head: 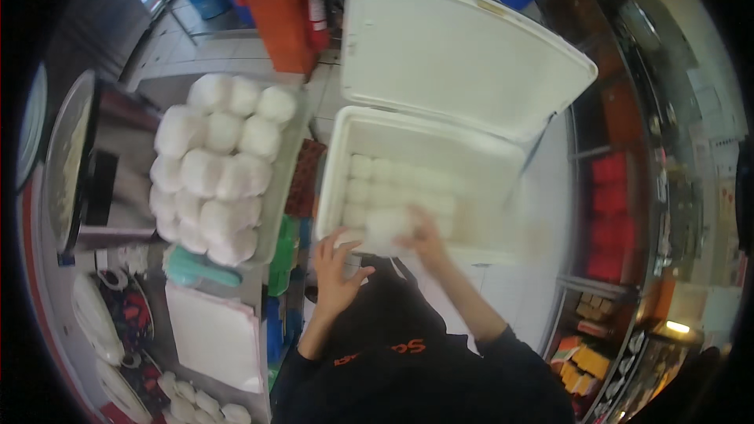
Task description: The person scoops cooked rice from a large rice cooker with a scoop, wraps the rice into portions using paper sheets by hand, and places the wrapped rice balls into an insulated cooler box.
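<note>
An open white cooler box (334,174) stands before me, with rows of pale rounded pieces (360,191), probably dough balls, along its left side. A larger-looking, blurred white lump (386,229) shows above the box's near edge. My right hand (425,238) is at the lump's right side; motion blur hides whether its fingers grip it. Left of the lump, over the near left corner of the box, my left hand (339,271) has its fingers apart and holds nothing. To the left, several white dough balls (224,171) sit piled on a pale tray (288,188).
The raised lid (459,53) leans back behind the box. A turquoise scraper-like tool (203,270) and a stack of white sheets (212,335) lie below the tray. More white balls (203,403) sit at lower left. An orange pillar (271,17) and a fire extinguisher (317,6) stand beyond.
</note>
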### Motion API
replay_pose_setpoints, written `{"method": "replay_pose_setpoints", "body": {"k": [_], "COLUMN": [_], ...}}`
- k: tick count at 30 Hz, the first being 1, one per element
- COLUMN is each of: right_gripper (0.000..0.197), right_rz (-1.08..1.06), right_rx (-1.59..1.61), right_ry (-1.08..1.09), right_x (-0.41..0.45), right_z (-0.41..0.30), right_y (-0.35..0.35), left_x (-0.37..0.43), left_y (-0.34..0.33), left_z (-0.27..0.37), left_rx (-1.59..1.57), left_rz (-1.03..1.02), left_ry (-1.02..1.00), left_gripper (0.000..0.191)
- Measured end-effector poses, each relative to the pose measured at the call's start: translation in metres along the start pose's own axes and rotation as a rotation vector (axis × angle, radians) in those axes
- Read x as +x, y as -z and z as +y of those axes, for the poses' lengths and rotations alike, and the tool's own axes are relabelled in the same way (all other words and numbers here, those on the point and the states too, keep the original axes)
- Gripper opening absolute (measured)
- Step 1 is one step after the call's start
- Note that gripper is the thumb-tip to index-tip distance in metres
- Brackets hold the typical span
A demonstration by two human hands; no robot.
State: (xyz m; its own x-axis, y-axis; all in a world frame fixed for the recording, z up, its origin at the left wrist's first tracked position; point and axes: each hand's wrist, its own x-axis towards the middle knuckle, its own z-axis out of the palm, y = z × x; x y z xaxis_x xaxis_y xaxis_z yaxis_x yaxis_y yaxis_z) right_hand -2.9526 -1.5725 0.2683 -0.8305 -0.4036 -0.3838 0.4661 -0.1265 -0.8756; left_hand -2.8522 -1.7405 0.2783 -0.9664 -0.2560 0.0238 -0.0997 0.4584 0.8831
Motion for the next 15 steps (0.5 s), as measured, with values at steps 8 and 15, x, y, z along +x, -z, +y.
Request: {"method": "replay_pose_setpoints", "body": {"k": [8, 15], "right_gripper": [0.056, 0.050], "right_rz": [0.322, 0.192], "right_rx": [-1.420, -1.432], "right_ry": [-0.220, -0.491], "right_x": [0.110, 0.146], "right_z": [0.077, 0.139], "right_y": [0.270, 0.290], "left_x": [0.044, 0.044], "left_y": [-0.027, -0.044], "left_z": [-0.052, -0.061], "left_rx": [0.536, 0.376], "left_rz": [0.064, 0.095], "left_ry": [0.200, 0.294], "left_gripper": [0.065, 0.056]}}
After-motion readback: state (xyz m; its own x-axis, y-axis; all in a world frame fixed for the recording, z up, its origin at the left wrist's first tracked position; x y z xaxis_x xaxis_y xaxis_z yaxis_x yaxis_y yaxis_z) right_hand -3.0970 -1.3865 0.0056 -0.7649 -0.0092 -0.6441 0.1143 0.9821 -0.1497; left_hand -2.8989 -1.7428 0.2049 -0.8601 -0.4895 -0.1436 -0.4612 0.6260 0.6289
